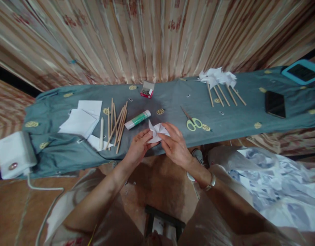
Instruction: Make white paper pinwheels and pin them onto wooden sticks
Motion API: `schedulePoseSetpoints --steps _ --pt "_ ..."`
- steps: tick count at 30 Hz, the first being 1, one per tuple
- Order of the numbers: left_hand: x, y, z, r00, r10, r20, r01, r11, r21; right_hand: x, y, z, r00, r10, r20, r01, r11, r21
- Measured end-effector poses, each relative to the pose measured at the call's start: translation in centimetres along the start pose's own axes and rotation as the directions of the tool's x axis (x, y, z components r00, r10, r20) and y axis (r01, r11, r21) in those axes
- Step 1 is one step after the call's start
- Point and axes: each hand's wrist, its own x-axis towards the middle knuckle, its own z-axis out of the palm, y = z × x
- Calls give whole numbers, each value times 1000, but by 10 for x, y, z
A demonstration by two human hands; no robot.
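My left hand (138,147) and my right hand (174,143) together hold a folded white paper shape (157,131) just above the near edge of a board covered in grey-blue cloth (172,99). Fingers of both hands pinch the paper's lower edges. A glue stick (137,119) with a green label lies just left of the paper. Yellow-handled scissors (192,121) lie to the right. A bundle of thin wooden sticks (117,124) lies further left.
White paper squares (82,119) are stacked at the left. Finished paper pinwheels on sticks (220,83) lie at the back right. A small red box (147,90), a dark phone (275,104), a blue-framed tablet (302,71), a white device (15,153) and a bag of paper scraps (275,188) surround the board.
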Motion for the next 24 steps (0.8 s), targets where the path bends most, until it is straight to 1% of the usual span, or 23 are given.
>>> schedulePoseSetpoints --steps 3,6,9,13,19,20,22,24 --pt "1 2 1 999 44 -16 -44 999 -1 2 -7 -3 999 -30 12 30 999 12" --pt "2 2 2 995 99 0 -99 995 20 3 -11 -6 999 -30 -12 31 994 107" --pt "5 0 2 991 134 20 -134 991 23 4 -12 -8 999 33 -34 -24 974 226" --pt "7 -1 0 988 156 16 -156 987 40 7 -13 -8 992 122 -35 -103 933 345" --pt "8 1 -3 983 183 12 -183 982 38 10 -18 -15 988 148 -50 -114 901 419" --pt "9 1 -3 982 191 8 -191 981 36 11 -18 -17 983 172 -61 -129 890 436" --pt "12 2 -4 977 211 -1 -211 977 41 13 -15 -18 961 262 -90 -185 849 495" --pt "14 3 -5 972 237 -6 -236 970 53 15 -11 -17 916 388 -97 -258 757 600"
